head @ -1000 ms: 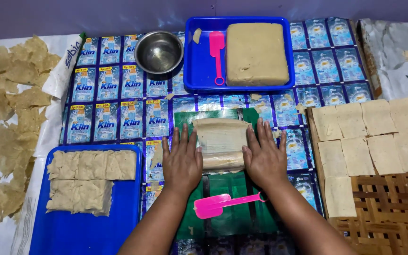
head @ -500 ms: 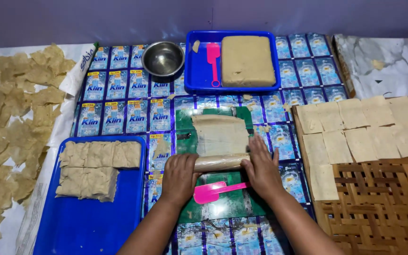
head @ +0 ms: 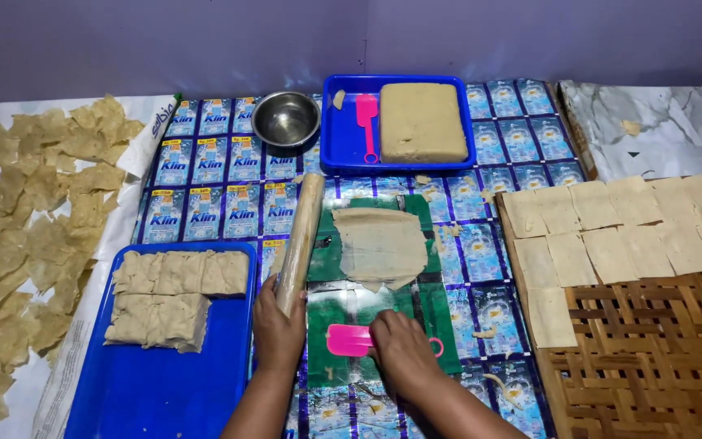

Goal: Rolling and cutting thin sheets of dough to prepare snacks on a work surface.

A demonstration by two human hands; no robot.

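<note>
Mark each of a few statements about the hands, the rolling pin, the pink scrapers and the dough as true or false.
1. The left hand holds the rolling pin. True.
2. The right hand rests on a pink scraper. True.
3. The metal bowl is full of dough. False: it looks empty.
4. The flattened dough sheet lies on the woven tray. False: it lies on the green sheet.
5. Another pink scraper lies in the blue tray beside the dough block. True.
</note>
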